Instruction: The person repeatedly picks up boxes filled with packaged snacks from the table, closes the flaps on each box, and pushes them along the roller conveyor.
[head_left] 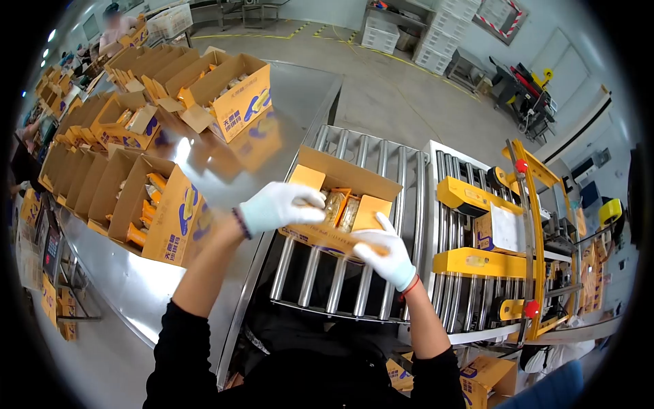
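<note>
An open cardboard carton (351,165) sits on metal rollers in front of me, with orange-and-clear wrapped packets (334,206) inside. Its flaps are raised or spread outward. My left hand (283,206), in a white glove, is at the carton's left side, fingers bent around the flap there; exact contact is partly hidden. My right hand (388,252), also gloved, grips the front flap near the right corner. Its thumb points up along the right flap (372,210).
A steel table (300,85) at left bears rows of open cartons (180,218) with packets. The roller conveyor (310,273) leads right to a yellow-framed machine (477,262) with another carton (482,232) in it. White crates (436,48) stand behind; a person (119,31) is far left.
</note>
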`<state>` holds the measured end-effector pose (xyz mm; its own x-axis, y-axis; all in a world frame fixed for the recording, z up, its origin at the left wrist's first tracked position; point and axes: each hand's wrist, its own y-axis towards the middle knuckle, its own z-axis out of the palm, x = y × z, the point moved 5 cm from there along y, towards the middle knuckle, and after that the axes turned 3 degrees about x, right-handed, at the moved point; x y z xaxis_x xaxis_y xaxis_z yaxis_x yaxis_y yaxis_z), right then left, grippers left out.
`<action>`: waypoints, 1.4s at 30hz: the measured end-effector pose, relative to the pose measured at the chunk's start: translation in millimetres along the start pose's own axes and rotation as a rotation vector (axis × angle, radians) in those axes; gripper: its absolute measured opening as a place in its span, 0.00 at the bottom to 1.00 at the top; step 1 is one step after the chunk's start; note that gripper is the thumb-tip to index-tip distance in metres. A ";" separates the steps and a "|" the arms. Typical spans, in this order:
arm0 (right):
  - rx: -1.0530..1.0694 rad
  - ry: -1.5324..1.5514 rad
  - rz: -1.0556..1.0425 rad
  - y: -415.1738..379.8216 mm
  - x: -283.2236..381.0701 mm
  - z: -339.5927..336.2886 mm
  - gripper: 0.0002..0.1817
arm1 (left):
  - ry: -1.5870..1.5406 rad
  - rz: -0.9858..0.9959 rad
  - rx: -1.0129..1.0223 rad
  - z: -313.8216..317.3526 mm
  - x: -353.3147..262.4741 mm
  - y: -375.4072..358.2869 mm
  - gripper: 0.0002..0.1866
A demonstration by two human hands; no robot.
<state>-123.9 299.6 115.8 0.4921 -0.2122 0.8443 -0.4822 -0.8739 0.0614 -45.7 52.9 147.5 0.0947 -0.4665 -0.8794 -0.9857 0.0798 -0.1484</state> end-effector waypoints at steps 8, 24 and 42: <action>-0.491 -0.851 -0.040 21.2 42.5 -45.2 0.59 | 0.558 0.122 -0.896 19.1 26.0 34.7 0.35; -0.323 -1.104 0.208 1.0 -53.8 -75.6 0.63 | -0.507 0.042 -0.087 187.4 12.9 138.7 0.27; -0.188 -0.244 -0.143 -20.0 -10.8 -13.2 0.32 | 0.745 -0.447 -0.699 -45.7 39.8 -174.1 0.14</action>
<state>-129.1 325.1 112.5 0.7123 -0.2120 0.6691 -0.5103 -0.8109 0.2863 123.3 -19.8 159.0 0.5846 -0.7600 -0.2840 -0.7677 -0.6314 0.1093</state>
